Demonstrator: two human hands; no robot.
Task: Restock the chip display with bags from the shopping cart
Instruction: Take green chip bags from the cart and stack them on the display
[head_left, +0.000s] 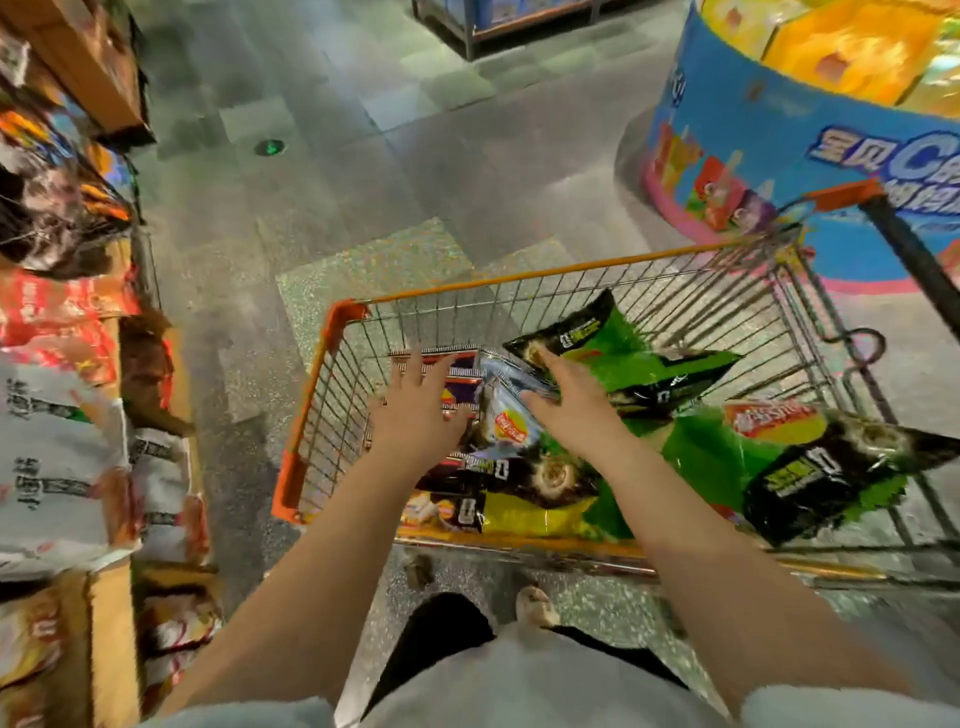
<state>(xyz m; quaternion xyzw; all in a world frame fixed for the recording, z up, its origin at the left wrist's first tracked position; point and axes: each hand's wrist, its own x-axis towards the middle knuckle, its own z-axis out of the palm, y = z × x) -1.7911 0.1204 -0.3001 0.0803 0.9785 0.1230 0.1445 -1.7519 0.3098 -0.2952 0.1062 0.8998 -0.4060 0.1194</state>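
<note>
Both hands reach down into the shopping cart (332, 332), fingers spread, gripping nothing. The blue-and-white chip bag (506, 410) lies between left hand (415, 410) and right hand (574, 402), its long axis running away from the person, right hand nearer.

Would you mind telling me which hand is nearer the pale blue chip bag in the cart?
Right. The right hand touches the pale blue chip bag; the left hand is just left of it.

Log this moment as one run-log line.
stage: reaching into cart | left hand: open | right hand: open, over blue chip bag | nothing gripped
</note>
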